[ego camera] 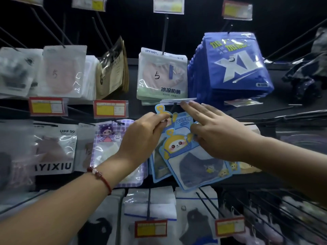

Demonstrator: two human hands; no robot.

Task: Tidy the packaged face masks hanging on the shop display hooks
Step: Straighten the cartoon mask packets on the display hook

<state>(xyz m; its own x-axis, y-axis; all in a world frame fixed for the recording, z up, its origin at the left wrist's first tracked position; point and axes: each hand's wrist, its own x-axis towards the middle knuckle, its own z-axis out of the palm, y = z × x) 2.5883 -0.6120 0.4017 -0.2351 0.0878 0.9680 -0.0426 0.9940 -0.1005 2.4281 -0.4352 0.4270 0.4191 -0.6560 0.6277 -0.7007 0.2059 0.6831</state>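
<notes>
1. The cartoon mask packet [185, 149], blue-edged with a yellow character printed on it, hung tilted in the middle row of the display, directly below the pale green mask pack [161, 76] marked with a handwritten 5.
2. The left hand [143, 137], a red bead bracelet [100, 175] on its wrist, pinched the packet's top left corner between thumb and curled fingers.
3. The right hand [217, 131] lay against the packet's upper right side; its index and middle fingers were stretched straight toward the hook [172, 107] above the packet, and the remaining fingers seemed bent against the packet's edge, though I could not be sure they gripped it.
4. More packets of the same design hung behind the cartoon mask packet, partly hidden.
5. Left of the packet hung a purple checked packet [113, 138] showing a cartoon girl.
6. Up and to the right of the packet, a thick stack of blue XL packs [233, 68] hung on its own hook.
7. A red-framed price tag [110, 109] sat up and to the left of the packet.
</notes>
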